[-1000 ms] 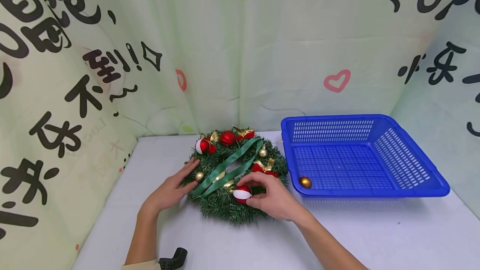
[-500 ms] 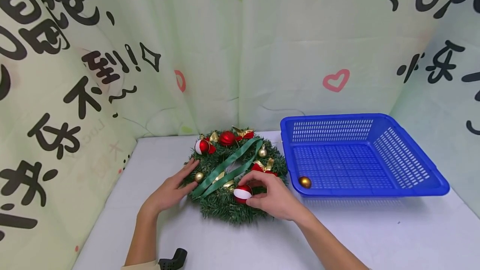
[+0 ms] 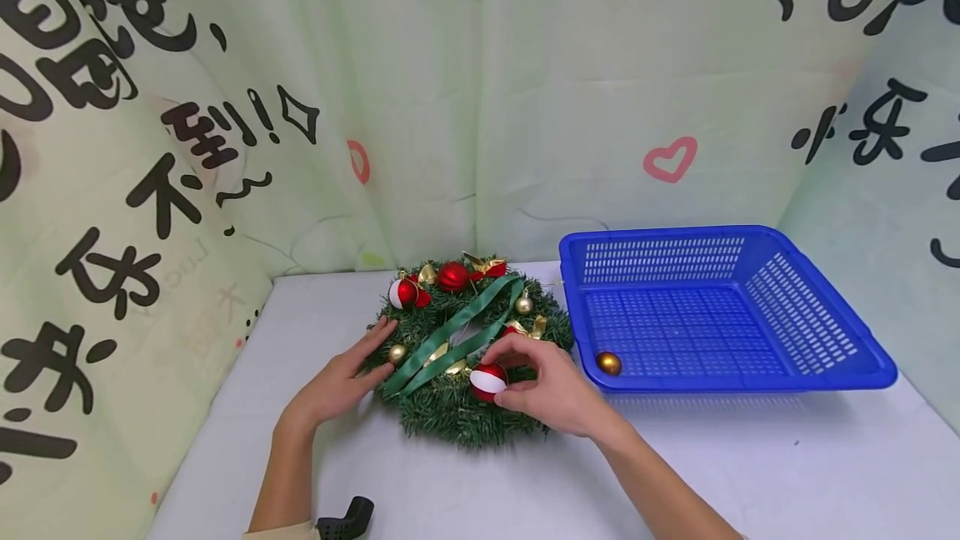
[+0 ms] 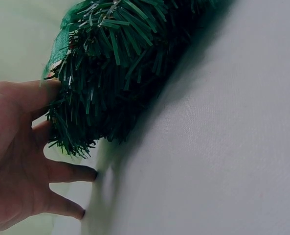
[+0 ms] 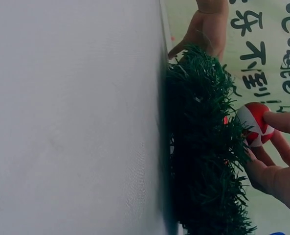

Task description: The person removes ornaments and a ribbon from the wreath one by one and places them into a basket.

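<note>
While the right hand (image 3: 551, 382) pinches a red-and-white ball (image 3: 489, 383) between thumb and fingers, the left hand (image 3: 341, 382) rests against the left side of the wreath (image 3: 457, 425), its fingers spread and fairly straight. The held ball is at the near, right-hand part of the wreath, close against the green needles; whether it is fastened there I cannot tell. Just beside the left fingertips sits a small gold ball (image 3: 397, 353), and a green ribbon (image 3: 450, 330) slants across the wreath between the two hands. Farther round the far side come a second red-and-white ball (image 3: 403, 293), a plain red ball (image 3: 453, 277), a red bow (image 3: 495, 268) with gold on it and a pale gold ball (image 3: 524, 303). The wreath lies flat on the white table (image 3: 450, 490). Just beside it on the right stands a blue basket (image 3: 727, 385), with a dark gold ball (image 3: 609, 363) in its near left corner. Behind everything hangs a pale green curtain (image 3: 570, 107) printed with black characters and a pink heart (image 3: 686, 157).
</note>
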`<state>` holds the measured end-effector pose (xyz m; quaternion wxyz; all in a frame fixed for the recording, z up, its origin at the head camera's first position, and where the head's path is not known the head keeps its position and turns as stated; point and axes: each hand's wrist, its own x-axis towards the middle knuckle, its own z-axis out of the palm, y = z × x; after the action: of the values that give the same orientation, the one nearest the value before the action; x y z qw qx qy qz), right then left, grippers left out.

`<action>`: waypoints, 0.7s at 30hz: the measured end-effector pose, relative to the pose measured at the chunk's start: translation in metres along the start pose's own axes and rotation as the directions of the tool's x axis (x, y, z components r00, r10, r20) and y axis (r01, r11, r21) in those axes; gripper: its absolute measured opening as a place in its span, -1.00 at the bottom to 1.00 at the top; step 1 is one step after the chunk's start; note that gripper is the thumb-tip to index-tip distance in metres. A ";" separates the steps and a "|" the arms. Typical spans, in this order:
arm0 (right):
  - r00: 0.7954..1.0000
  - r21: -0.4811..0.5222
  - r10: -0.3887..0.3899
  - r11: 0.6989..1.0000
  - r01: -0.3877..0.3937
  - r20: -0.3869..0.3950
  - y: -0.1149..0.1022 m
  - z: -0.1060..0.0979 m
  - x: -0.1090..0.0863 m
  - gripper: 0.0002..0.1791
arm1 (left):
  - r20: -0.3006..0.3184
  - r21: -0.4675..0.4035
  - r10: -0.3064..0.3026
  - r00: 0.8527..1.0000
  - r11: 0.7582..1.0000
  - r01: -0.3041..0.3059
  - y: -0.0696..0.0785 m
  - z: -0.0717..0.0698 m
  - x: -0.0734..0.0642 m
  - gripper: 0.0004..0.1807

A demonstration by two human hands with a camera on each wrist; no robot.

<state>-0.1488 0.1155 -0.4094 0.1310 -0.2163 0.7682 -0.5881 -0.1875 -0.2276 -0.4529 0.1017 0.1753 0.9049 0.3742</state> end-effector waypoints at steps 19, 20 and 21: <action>1.000 0.009 -0.013 1.000 0.013 -0.023 -0.003 -0.003 -0.001 -0.57 | 0.003 -0.011 0.000 1.000 1.000 0.000 0.002 -0.001 0.000 -0.24; 1.000 0.012 -0.015 1.000 0.015 -0.025 -0.003 -0.003 -0.001 -0.57 | 0.003 -0.012 0.001 1.000 1.000 -0.001 0.002 -0.001 0.000 -0.24; 1.000 0.013 -0.016 1.000 0.017 -0.026 -0.003 -0.003 -0.001 -0.57 | 0.002 -0.011 0.002 1.000 1.000 -0.002 0.003 -0.001 0.000 -0.24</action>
<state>-0.1489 0.1182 -0.4052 0.1175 -0.2141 0.7642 -0.5970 -0.1868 -0.2267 -0.4503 0.1030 0.1761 0.9027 0.3789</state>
